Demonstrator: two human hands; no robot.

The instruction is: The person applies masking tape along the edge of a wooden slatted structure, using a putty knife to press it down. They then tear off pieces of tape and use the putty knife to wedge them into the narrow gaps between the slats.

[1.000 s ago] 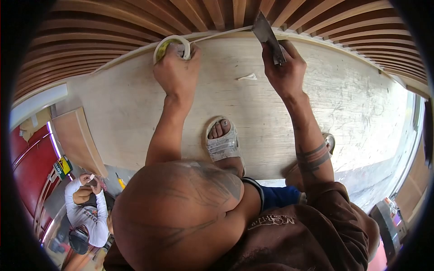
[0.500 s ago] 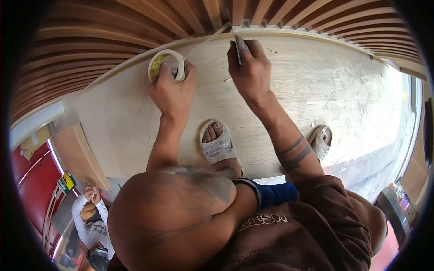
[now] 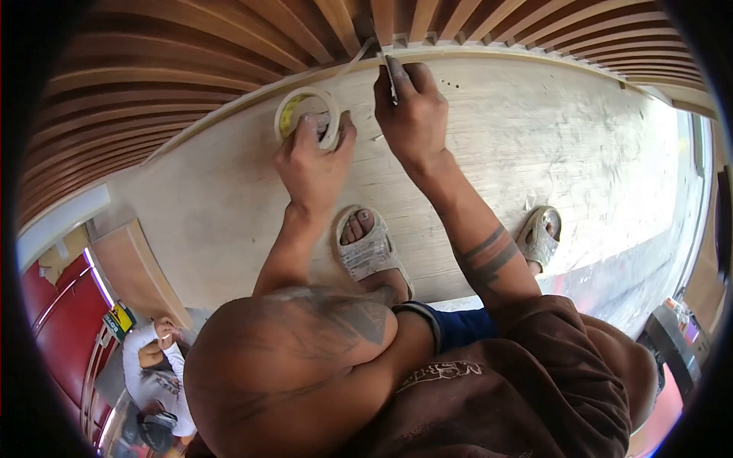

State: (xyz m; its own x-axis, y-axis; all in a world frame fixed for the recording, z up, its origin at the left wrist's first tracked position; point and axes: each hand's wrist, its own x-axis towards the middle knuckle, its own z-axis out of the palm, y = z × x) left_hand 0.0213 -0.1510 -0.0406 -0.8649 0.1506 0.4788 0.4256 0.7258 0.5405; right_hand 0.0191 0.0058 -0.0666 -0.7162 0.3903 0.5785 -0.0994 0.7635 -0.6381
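Observation:
My left hand [image 3: 314, 172] is closed around a roll of masking tape [image 3: 334, 114], with fingers through its core. A pale strip of tape [image 3: 353, 64] runs from the roll up to the foot of the brown slats [image 3: 424, 19]. My right hand [image 3: 416, 111] pinches a thin, flat blade-like tool [image 3: 393, 85], whose far end points into the gap between two slats, near the strip's end. How far the tool reaches in is hard to see.
I squat on a pale plywood board [image 3: 473, 153], with my sandalled feet [image 3: 370, 248] on it. A light wooden strip edges the slats. A plywood panel [image 3: 141, 263] leans at left, near another person [image 3: 156, 374] in white sleeves. A dark object [image 3: 672, 343] stands at right.
My left hand has moved right and slightly down with the tape roll, closer to my right hand. My right hand has shifted a little left along the slats with the tool.

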